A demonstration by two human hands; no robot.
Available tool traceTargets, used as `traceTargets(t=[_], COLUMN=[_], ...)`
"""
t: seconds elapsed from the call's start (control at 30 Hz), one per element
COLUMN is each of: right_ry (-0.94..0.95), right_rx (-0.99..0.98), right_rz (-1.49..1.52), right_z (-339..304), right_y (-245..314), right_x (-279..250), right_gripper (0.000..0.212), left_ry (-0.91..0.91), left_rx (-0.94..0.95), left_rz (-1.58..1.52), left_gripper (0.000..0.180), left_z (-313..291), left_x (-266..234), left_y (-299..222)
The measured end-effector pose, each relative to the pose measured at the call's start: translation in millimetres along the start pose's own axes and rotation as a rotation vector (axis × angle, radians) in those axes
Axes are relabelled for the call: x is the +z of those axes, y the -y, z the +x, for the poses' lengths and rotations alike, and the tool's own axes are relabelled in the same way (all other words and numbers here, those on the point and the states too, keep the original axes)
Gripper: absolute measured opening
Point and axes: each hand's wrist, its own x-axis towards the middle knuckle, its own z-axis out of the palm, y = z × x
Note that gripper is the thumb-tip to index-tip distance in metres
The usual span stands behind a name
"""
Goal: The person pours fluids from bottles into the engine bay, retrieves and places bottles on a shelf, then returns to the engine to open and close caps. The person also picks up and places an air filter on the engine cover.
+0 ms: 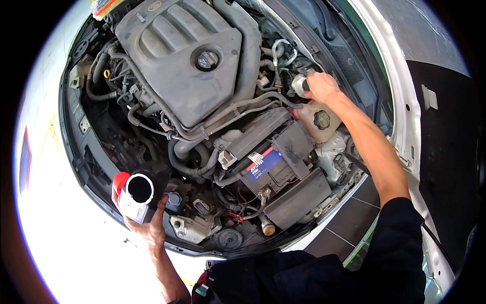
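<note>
Two hands: left hand (pixel 144 227), right hand (pixel 325 88). One open-mouthed container (pixel 134 208) within left fingers; one red piece (pixel 120 180) beside them. One blue cap (pixel 173 200) just right of left fingertips. One white reservoir (pixel 297 85) at right fingertips. One translucent tank (pixel 308 119) just below right fingers. One battery (pixel 272 164) between both hands' fingers.

The cylindrical container (pixel 159 178) at lower left is black with a whitish mouth ring, a white label (pixel 133 210) and a bright red piece (pixel 121 181) at its side. Nearby, a reservoir cap (pixel 173 200) is blue. The engine cover (pixel 212 86) at upper centre is dusty grey. Centrally, the battery (pixel 268 164) carries blue, red and white. Right of it, the coolant tank (pixel 326 133) is yellowish beige, its cap (pixel 321 120) black with yellowish markings; the sleeve (pixel 395 228) at lower right is plain dark navy.
</note>
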Motion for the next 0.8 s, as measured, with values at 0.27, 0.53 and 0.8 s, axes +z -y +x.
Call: traceTargets(t=[0.27, 0.53, 0.8], right_ry=[-0.003, -0.017, 0.299], right_rx=[0.034, 0.111, 0.324], right_rz=[-0.063, 0.071, 0.445], right_z=[-4.3, 0.9, 1.9], right_y=[3.4, -5.0, 0.5], right_x=[-6.4, -8.5, -35.6], right_gripper=[0.068, 0.034, 0.07], left_ry=[0.004, -0.014, -0.001], left_rx=[-0.02, -0.022, -0.014], left_rz=[0.048, 0.024, 0.107], left_gripper=[0.091, 0.092, 0.08], left_z=[1.4, -4.9, -6.6], left_x=[-2.8, -3.2, -6.4], left_y=[-4.1, -3.8, -1.1])
